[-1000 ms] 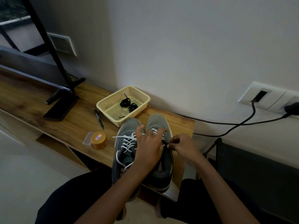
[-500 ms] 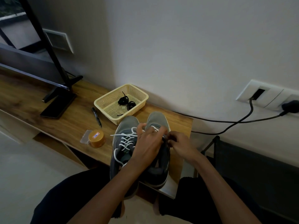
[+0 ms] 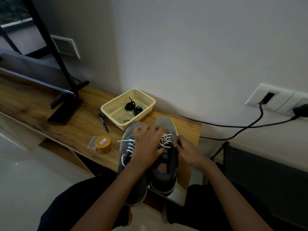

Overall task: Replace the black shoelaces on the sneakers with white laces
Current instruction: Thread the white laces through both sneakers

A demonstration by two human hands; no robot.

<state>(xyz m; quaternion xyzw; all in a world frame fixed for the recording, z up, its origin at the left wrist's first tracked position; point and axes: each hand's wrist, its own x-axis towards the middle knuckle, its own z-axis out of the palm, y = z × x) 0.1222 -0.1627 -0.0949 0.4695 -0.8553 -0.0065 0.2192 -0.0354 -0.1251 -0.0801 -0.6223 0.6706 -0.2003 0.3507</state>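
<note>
1. Right sneaker (image 3: 164, 170) sits on tabletop (image 3: 80, 130) right of left sneaker (image 3: 129, 147), toes far, long axis near-to-far
2. Left hand (image 3: 148, 144) lies flat across both, fingers spread, gripping nothing
3. Right hand (image 3: 187, 151) is nearer the job: fingers pinched at the right eyelet row, apparently on the white lace (image 3: 165, 140) end, crossings just left of them
4. Black laces (image 3: 132, 106) in basket (image 3: 112, 120), far-left
</note>
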